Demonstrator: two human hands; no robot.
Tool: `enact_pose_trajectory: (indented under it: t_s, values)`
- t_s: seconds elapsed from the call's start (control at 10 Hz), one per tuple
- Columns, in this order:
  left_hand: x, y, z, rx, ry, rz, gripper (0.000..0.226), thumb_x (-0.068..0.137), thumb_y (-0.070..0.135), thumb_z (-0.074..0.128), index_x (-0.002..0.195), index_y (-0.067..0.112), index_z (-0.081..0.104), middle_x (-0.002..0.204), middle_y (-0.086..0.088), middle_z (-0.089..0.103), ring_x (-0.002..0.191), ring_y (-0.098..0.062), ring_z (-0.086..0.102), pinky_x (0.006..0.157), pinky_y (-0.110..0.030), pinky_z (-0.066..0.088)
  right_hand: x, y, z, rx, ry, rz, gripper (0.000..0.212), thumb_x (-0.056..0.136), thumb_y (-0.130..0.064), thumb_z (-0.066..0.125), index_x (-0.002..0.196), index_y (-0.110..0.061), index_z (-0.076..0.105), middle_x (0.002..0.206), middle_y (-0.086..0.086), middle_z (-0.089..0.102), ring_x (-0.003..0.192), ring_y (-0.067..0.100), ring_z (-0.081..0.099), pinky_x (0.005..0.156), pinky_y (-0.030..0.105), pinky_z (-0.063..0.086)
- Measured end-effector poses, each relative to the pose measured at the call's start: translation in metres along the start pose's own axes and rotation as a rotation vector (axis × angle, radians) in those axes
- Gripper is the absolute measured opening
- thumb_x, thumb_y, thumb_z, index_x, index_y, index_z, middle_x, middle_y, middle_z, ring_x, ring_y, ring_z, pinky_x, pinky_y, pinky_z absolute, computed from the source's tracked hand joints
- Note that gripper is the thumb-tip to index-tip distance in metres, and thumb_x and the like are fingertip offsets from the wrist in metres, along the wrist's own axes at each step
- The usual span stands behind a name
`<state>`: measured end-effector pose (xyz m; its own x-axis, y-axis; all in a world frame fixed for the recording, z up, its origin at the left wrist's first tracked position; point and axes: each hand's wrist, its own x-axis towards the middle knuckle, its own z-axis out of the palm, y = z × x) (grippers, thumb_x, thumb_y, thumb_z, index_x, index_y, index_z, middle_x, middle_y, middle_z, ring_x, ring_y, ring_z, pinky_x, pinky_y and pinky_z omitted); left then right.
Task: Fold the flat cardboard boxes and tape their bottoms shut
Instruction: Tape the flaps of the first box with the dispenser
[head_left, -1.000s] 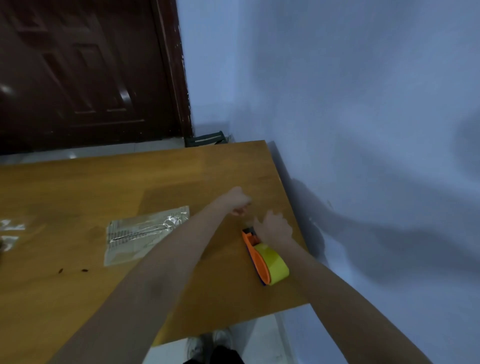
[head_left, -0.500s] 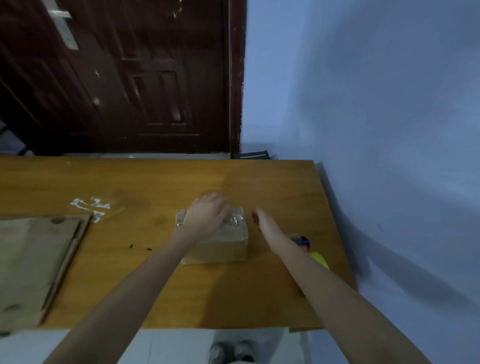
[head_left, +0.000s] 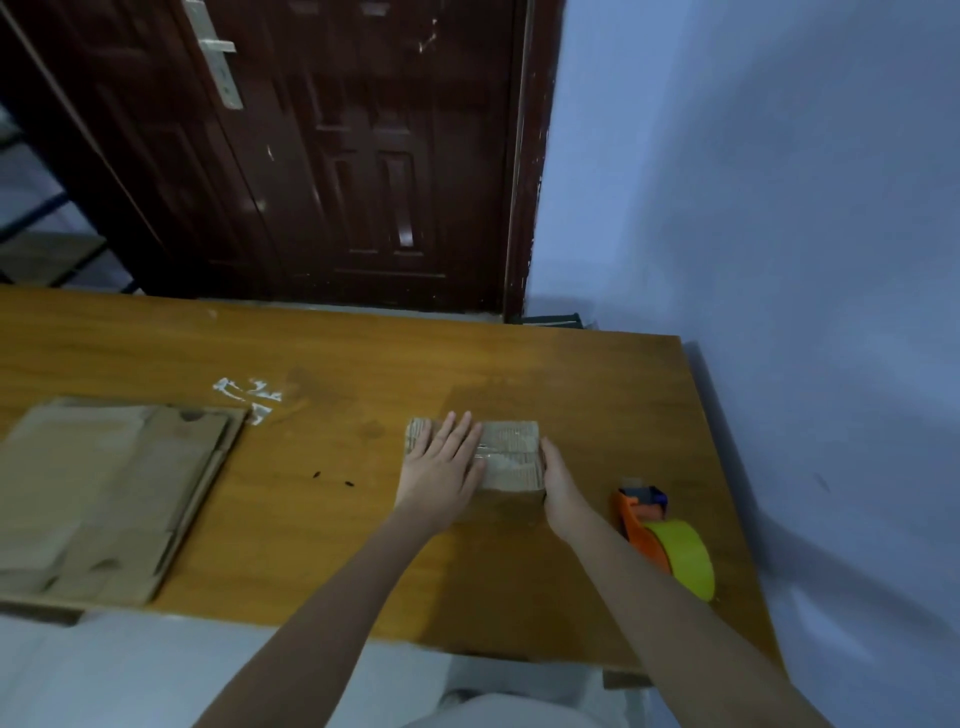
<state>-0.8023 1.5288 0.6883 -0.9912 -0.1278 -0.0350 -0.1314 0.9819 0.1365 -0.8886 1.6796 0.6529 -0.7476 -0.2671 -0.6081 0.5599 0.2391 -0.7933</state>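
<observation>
Since half a second ago the left hand (head_left: 440, 470) is lying a little further over the top of the small folded box (head_left: 511, 456), fingers reaching toward the far edge, and the right hand (head_left: 558, 480) is no longer hovering beside the box but is now touching its right side; the tape dispenser (head_left: 660, 535), half hidden behind the right forearm before, is now showing in full, and a second ago both hands were at that dispenser with the box lying flat. The box is sitting on the wooden table (head_left: 322, 530), right of the middle and nearer the front edge, with its long axis running left to right across the view and its taped face turned upward, a strip of clear tape running along that axis. The left hand is pressing flat on the left part of the top, fingers straight and slightly spread, pointing away from the person. The right hand is resting edge-on against the right end of the box, fingers straight and together, curling round nothing. The dispenser, orange with a yellow-green roll, is lying near the table's right edge, just right of the right forearm, apart from the box. A stack of flat cardboard boxes (head_left: 109, 493) is lying at the left end of the table, well apart from the hands.
</observation>
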Motion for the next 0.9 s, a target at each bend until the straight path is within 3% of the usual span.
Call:
enact_pose_trajectory:
  t_s: [0.1,0.2,0.3,0.5,0.6,0.7,0.9]
  values:
    - [-0.001,0.000,0.001,-0.010,0.018,0.007,0.094,0.077,0.060,-0.032,0.151,0.020,0.010,0.159,0.003,0.007,0.146,-0.012,-0.005,0.119,-0.038,-0.005,-0.012,0.000,-0.004,0.029,0.032,-0.004,0.061,0.096,-0.059,0.029,0.138,-0.017,0.044,0.140,0.006,0.049,0.126,0.021,0.047,0.104,0.031,0.036]
    - [0.000,-0.001,0.002,-0.001,0.024,0.011,0.094,0.076,0.060,-0.033,0.151,0.020,0.009,0.159,0.004,0.006,0.146,-0.012,-0.005,0.119,-0.037,-0.006,-0.015,0.003,0.000,0.059,-0.038,0.076,0.058,0.098,-0.060,0.018,0.131,-0.024,0.049,0.128,0.004,0.054,0.116,0.017,0.049,0.105,0.032,0.032]
    - [0.002,-0.001,0.004,0.010,0.041,0.002,0.093,0.078,0.058,-0.032,0.151,0.020,0.010,0.159,0.004,0.007,0.146,-0.012,-0.004,0.120,-0.038,-0.003,-0.013,0.003,0.003,0.039,-0.032,0.060,0.064,0.096,-0.063,0.018,0.136,-0.024,0.048,0.139,0.005,0.050,0.127,0.020,0.044,0.114,0.042,0.025]
    - [0.003,0.000,0.005,0.006,0.057,0.005,0.083,0.084,0.056,-0.021,0.151,0.020,0.011,0.159,0.002,0.009,0.146,-0.012,-0.003,0.118,-0.036,-0.008,-0.015,0.001,-0.003,0.024,-0.058,0.052,0.056,0.097,-0.059,0.025,0.136,-0.026,0.048,0.138,0.003,0.050,0.128,0.021,0.042,0.114,0.043,0.025]
    - [0.002,0.000,0.005,0.012,0.049,0.000,0.074,0.088,0.054,-0.012,0.151,0.021,0.009,0.159,0.003,0.006,0.146,-0.011,-0.004,0.119,-0.036,-0.008,-0.010,0.000,-0.013,0.048,0.039,0.069,0.055,0.097,-0.053,0.034,0.140,-0.020,0.043,0.140,0.007,0.048,0.131,0.023,0.041,0.114,0.044,0.024]
    - [0.003,-0.001,0.007,0.024,0.054,-0.008,0.073,0.089,0.053,-0.011,0.151,0.021,0.008,0.159,0.003,0.007,0.146,-0.012,-0.004,0.119,-0.037,-0.006,-0.006,-0.004,-0.017,0.085,0.061,0.052,0.056,0.094,-0.054,0.041,0.139,-0.020,0.045,0.138,0.006,0.050,0.128,0.023,0.044,0.113,0.045,0.027]
    - [0.006,0.003,0.011,0.024,0.068,-0.032,0.074,0.088,0.052,-0.011,0.151,0.020,0.011,0.159,0.002,0.010,0.146,-0.013,-0.001,0.118,-0.037,-0.008,-0.013,-0.013,-0.004,0.139,-0.027,-0.015,0.038,0.101,-0.041,0.035,0.124,-0.019,0.055,0.114,0.007,0.064,0.107,0.019,0.059,0.101,0.038,0.042]
